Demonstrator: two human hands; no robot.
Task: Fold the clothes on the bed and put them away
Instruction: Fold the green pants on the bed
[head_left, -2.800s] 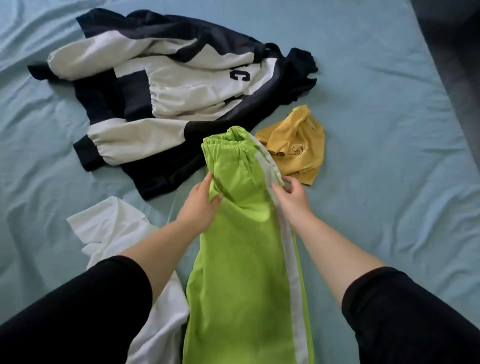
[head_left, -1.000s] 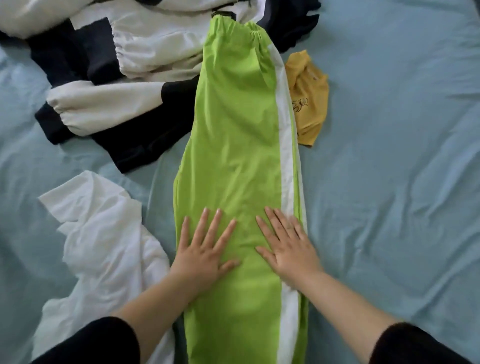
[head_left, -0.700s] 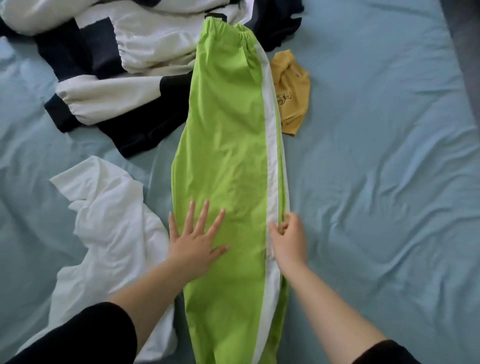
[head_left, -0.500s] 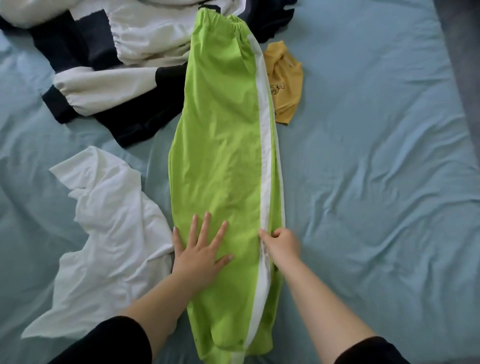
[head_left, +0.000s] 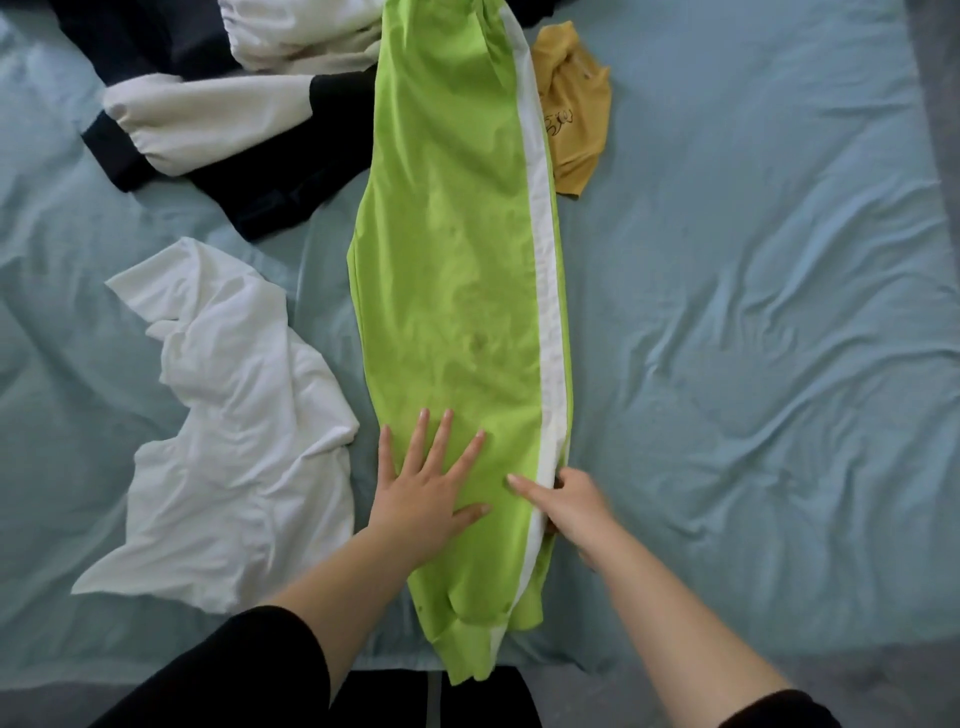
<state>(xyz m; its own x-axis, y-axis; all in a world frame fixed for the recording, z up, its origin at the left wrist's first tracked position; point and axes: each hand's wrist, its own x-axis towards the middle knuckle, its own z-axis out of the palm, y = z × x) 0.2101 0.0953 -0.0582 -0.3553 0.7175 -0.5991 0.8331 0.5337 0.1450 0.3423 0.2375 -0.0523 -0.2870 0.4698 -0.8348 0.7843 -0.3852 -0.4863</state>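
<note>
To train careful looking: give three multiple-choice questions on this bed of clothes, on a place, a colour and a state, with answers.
1. Where does the yellow garment lie?
A. On the floor
B. In a drawer
C. On the bed, right of the green trousers
2. What colour is the trousers' side stripe?
A. White
B. Black
C. Red
3. How is the left hand?
A. Clenched in a fist
B. Flat on the trousers, fingers spread
C. Holding a hanger
Answers: C, beside the striped edge; A, a white band runs lengthwise; B, palm down on the cloth.
</note>
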